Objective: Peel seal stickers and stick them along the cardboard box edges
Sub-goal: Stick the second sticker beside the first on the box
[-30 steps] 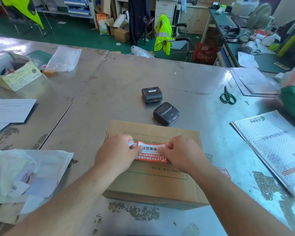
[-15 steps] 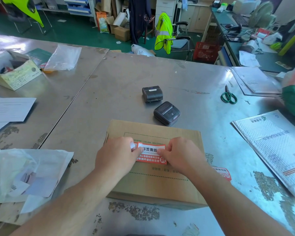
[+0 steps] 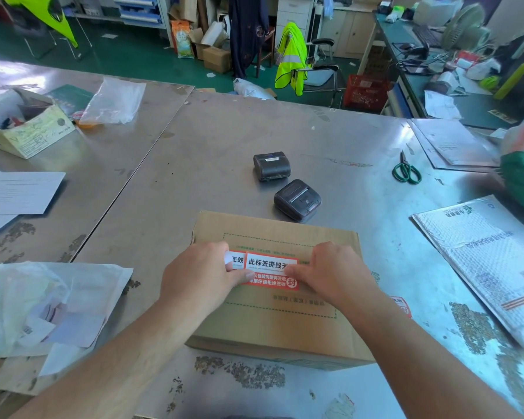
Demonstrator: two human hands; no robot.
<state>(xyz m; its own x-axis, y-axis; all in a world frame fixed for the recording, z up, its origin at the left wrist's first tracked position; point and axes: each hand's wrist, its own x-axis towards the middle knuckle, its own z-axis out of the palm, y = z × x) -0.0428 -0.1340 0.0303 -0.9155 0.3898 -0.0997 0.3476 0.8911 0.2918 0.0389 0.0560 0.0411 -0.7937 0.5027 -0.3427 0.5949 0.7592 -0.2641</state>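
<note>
the seal sticker point(image 3: 266, 269) runs left-right across the cardboard box point(image 3: 285, 325) top, left hand point(image 3: 200, 273) and right hand point(image 3: 336, 273) each pinching their near end.

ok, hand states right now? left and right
Left hand: pinching the left end of the seal sticker.
Right hand: pinching its right end, over the cardboard box.

Both of my forearms reach forward and converge, palms down. My left hand point(image 3: 200, 276) has its fingers curled and pinches the left end of the seal sticker point(image 3: 270, 269) under the thumb. My right hand point(image 3: 333, 273) sits knuckles up, fingers curled, thumb tip pressed on the sticker's right end.
</note>
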